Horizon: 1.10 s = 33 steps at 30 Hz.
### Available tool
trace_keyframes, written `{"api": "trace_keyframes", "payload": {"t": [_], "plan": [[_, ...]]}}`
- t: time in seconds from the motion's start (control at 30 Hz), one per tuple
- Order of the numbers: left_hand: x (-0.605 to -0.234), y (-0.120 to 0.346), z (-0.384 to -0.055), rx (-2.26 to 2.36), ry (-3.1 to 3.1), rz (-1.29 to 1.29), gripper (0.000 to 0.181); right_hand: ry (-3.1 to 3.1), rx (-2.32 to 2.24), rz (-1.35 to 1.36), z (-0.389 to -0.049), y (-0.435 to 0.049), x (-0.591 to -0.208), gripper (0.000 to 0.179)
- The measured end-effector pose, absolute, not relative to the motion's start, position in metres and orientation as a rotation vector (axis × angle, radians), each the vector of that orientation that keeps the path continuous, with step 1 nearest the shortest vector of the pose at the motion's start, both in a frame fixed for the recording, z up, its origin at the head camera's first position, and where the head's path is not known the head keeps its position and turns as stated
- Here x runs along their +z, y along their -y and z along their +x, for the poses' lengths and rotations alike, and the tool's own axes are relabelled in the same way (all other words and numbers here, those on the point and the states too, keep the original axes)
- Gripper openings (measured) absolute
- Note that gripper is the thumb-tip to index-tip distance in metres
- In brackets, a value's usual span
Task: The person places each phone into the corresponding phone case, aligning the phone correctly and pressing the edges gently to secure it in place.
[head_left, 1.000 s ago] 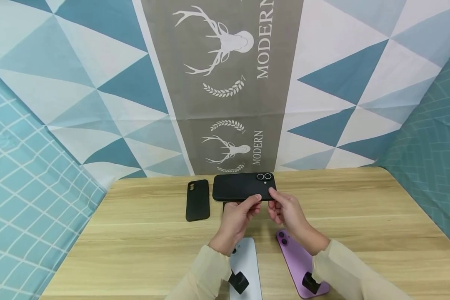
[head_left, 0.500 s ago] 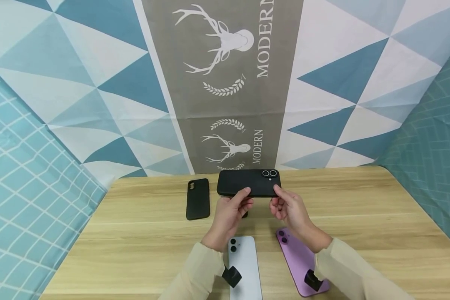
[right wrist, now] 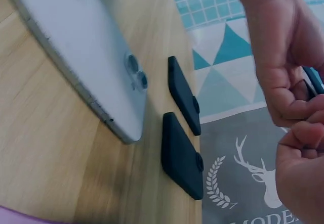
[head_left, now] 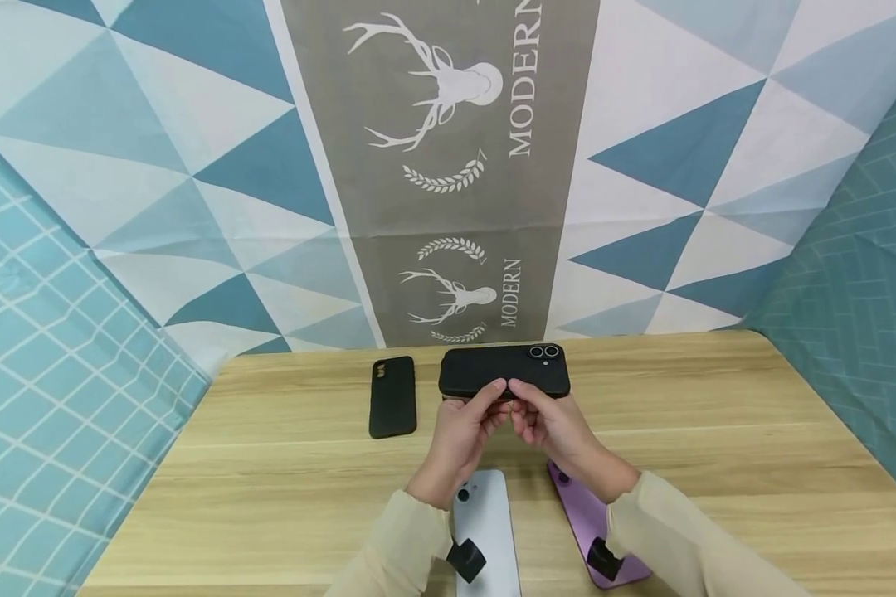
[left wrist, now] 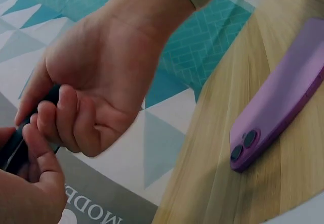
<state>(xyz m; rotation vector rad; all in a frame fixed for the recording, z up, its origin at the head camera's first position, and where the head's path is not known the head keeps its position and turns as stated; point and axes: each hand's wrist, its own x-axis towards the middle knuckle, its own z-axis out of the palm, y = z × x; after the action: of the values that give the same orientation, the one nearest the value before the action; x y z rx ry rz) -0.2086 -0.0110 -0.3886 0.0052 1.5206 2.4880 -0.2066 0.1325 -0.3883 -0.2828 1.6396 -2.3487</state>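
- Pressing the near edge of the black-cased phone (head_left: 485, 367) seems the step: push evenly with both thumbs, supporting from beneath (clear of the lenses (head_left: 537, 351)).
- The phone is held above the worktop (head_left: 269, 497), lens end rightward.
- Left hand (head_left: 459, 439) and right hand (head_left: 563, 431) grip it, fingers curled below, thumbs meeting mid-edge, forearms converging.

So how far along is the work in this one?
Likely done: a phone is in the black case, as camera lenses show at its corner.
In hand: the left hand and right hand pinch the case's near edge; I can't tell whether it is fully seated.
Probably left: the white phone and purple phone look uncased, near a spare case and a second case.
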Motion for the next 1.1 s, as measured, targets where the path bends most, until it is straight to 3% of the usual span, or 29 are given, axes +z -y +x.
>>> {"api": "trace_keyframes", "payload": {"t": [0.27, 0.7, 1.1], "plan": [[-0.382, 0.033, -0.207, 2.432, -1.542, -0.026, 0.038, -1.583, -2.494, -0.147, -0.208, -0.135, -0.385, 0.040], [-0.380, 0.041, -0.207, 2.400, -1.497, 0.031, 0.024, -1.637, -2.337, -0.130, -0.207, -0.126, -0.386, 0.039], [-0.376, 0.046, -0.207, 2.295, -1.584, 0.035, 0.026, -1.619, -2.392, -0.064, -0.208, -0.119, -0.385, 0.040]]}}
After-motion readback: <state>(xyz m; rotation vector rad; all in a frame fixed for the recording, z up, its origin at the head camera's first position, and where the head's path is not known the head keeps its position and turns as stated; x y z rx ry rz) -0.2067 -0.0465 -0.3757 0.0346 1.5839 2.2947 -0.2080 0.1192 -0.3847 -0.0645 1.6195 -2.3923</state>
